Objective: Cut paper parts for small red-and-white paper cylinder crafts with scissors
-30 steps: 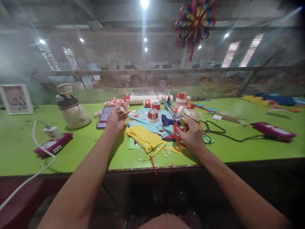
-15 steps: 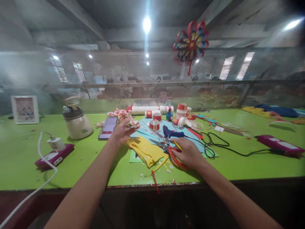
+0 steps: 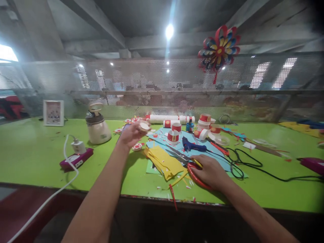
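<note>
Pinched in the fingers of my left hand is a small round white piece with a shallow rim, like the cut-off base of a paper cup. It is held above the table, left of the paper cups. My right hand grips scissors by their red handles, the blades pointing left and away over yellow paper. Something yellow shows at my right fingers; I cannot tell what. Two red-and-white cut paper cups stand beyond the blades on light blue paper. A blue glue gun lies just past my right hand.
More cup pieces stack at the back right, near a red utility knife. Black cable crosses the right side. A bottle, a purple power strip and a picture frame stand left. Paper scraps litter the front edge.
The view has swung left. My left hand has turned the round piece so its flat face shows. The scissor blades, apart before, are now closer together.
</note>
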Action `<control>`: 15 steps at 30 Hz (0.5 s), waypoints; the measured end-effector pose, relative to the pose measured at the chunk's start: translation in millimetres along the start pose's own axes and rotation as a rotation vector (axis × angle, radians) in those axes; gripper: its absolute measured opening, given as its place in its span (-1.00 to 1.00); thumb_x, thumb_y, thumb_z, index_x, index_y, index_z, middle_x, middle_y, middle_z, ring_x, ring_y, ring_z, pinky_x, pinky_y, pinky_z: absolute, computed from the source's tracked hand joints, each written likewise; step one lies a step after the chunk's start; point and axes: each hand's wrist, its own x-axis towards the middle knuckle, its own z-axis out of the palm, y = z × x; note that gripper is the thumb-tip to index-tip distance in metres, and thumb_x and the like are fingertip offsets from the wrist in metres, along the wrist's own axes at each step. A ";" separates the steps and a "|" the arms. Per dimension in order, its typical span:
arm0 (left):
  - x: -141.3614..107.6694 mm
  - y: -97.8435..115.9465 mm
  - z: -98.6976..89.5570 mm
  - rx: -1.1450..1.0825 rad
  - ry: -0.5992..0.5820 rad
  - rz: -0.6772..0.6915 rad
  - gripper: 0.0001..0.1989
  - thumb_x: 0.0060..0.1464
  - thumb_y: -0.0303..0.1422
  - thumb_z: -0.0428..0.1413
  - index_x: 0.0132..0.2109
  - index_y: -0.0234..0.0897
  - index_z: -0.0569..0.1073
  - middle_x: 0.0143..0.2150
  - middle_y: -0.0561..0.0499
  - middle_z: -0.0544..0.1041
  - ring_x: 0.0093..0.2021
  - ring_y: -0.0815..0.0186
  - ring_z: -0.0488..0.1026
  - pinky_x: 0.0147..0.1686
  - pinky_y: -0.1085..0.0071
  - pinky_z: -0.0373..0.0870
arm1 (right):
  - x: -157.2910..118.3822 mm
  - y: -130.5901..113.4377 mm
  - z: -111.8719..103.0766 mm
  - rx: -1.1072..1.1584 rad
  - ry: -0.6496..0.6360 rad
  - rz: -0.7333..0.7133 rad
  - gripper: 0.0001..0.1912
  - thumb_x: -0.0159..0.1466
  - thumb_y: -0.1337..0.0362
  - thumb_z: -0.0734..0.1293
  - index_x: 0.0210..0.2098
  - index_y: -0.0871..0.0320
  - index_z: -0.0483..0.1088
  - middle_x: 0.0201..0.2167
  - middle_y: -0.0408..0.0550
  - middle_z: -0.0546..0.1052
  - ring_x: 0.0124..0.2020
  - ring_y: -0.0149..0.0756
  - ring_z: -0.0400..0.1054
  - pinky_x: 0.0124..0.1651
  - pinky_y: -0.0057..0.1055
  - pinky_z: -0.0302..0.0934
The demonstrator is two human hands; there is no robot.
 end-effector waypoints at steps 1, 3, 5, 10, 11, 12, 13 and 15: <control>0.3 10.1 -6.3 -0.023 0.027 0.042 -0.76 0.07 -0.48 0.01 -0.12 -0.34 0.48 -0.24 -0.11 0.57 -0.23 0.29 0.54 -0.34 0.50 0.48 | 0.1 0.1 0.1 -0.002 -0.003 0.003 -0.69 0.18 0.28 0.29 -0.10 0.19 0.49 -0.23 0.10 0.59 -0.19 -0.07 0.48 -0.15 -0.27 0.30; -0.4 25.2 -17.9 -0.056 0.112 0.109 -0.73 0.07 -0.48 -0.02 -0.09 -0.37 0.46 -0.28 -0.11 0.57 -0.24 0.28 0.55 -0.38 0.50 0.47 | 0.2 -0.1 0.0 -0.004 -0.009 0.011 -0.70 0.18 0.29 0.30 -0.10 0.18 0.49 -0.23 0.08 0.59 -0.19 -0.09 0.48 -0.14 -0.28 0.30; -3.0 30.5 -27.0 0.036 0.217 0.115 -0.76 0.10 -0.45 -0.01 -0.11 -0.38 0.47 -0.31 -0.11 0.56 -0.28 0.28 0.55 -0.39 0.50 0.48 | 0.3 -0.4 -0.2 -0.007 -0.015 0.019 -0.70 0.18 0.30 0.32 -0.10 0.19 0.49 -0.23 0.07 0.59 -0.20 -0.10 0.47 -0.14 -0.28 0.30; -19.2 11.4 -38.4 0.280 0.206 -0.070 -0.81 0.05 -0.46 0.08 -0.20 -0.46 0.52 -0.36 -0.17 0.55 -0.42 0.27 0.52 -0.49 0.44 0.47 | -0.4 0.2 1.4 -0.019 -0.033 0.024 -0.76 0.26 0.24 0.33 -0.09 0.18 0.44 -0.19 -0.01 0.55 -0.18 -0.20 0.45 -0.12 -0.22 0.32; -23.2 7.1 -39.5 0.314 0.209 -0.094 -0.83 0.05 -0.45 0.10 -0.22 -0.45 0.52 -0.37 -0.16 0.55 -0.44 0.28 0.51 -0.50 0.44 0.46 | -0.8 0.4 2.0 -0.024 -0.036 0.022 -0.76 0.29 0.21 0.32 -0.09 0.18 0.42 -0.18 -0.03 0.53 -0.19 -0.22 0.44 -0.12 -0.20 0.33; -27.0 4.1 -40.3 0.350 0.212 -0.112 -0.84 0.04 -0.42 0.12 -0.25 -0.45 0.53 -0.40 -0.15 0.54 -0.47 0.30 0.49 -0.53 0.46 0.45 | -1.2 0.5 2.5 -0.030 -0.039 0.021 -0.76 0.32 0.20 0.31 -0.08 0.19 0.41 -0.17 -0.04 0.52 -0.19 -0.24 0.44 -0.13 -0.19 0.34; -30.5 2.8 -40.8 0.384 0.211 -0.124 -0.83 0.04 -0.39 0.14 -0.26 -0.43 0.53 -0.43 -0.12 0.53 -0.49 0.32 0.47 -0.54 0.48 0.42 | -1.7 0.4 3.0 -0.037 -0.042 0.021 -0.75 0.33 0.19 0.29 -0.07 0.19 0.40 -0.15 -0.04 0.51 -0.19 -0.25 0.44 -0.13 -0.19 0.35; -37.1 4.6 -40.5 0.455 0.218 -0.135 -0.81 0.00 -0.33 0.20 -0.24 -0.36 0.54 -0.47 -0.04 0.51 -0.56 0.39 0.41 -0.61 0.55 0.34 | -2.5 0.1 3.6 -0.055 -0.047 0.024 -0.75 0.34 0.20 0.29 -0.04 0.18 0.39 -0.12 -0.03 0.50 -0.18 -0.24 0.44 -0.14 -0.19 0.36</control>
